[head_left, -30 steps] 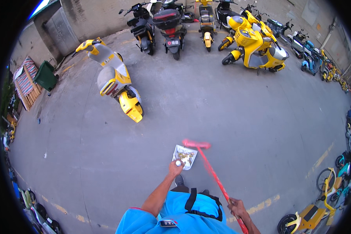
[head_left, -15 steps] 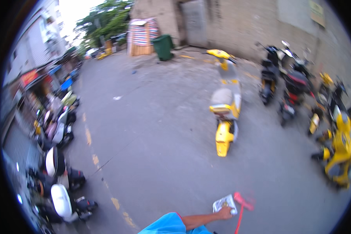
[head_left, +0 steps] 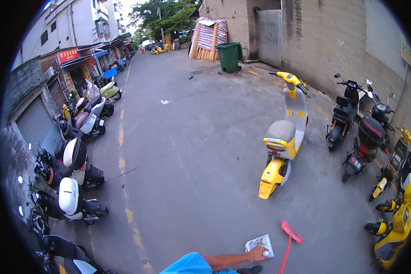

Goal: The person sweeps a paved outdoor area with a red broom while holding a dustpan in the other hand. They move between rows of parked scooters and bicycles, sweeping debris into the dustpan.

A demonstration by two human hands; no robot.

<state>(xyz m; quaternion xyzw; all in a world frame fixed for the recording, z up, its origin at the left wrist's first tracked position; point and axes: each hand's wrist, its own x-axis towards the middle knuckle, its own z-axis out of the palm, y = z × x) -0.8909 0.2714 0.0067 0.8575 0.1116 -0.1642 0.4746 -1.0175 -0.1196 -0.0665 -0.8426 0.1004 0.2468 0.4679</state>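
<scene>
Our left hand (head_left: pixel 259 254) is clamped on the dustpan (head_left: pixel 268 243), whose white handle end (head_left: pixel 266 253) shows beside the grip. The dustpan lies just beyond the grip, with litter (head_left: pixel 259 242) in it (brownish bits, too small for us to name). Right of the grip, near the dustpan but apart from it, we see the red broom (head_left: pixel 291 232), its stick running down out of view. Our right hand is outside the view, so we cannot tell its grip. Just below the grip is a dark shoe (head_left: pixel 255 269); to its left, our blue sleeve (head_left: pixel 191 265). Ahead of the grip stands a yellow scooter (head_left: pixel 281 141). Well left of the grip, past a broken yellow line (head_left: pixel 121 163), we see a white box (head_left: pixel 68 196) on a parked scooter (head_left: pixel 95 208). Farther ahead are a green bin (head_left: pixel 228 58), a striped sheet (head_left: pixel 218 29) and trees (head_left: pixel 169 19).
</scene>
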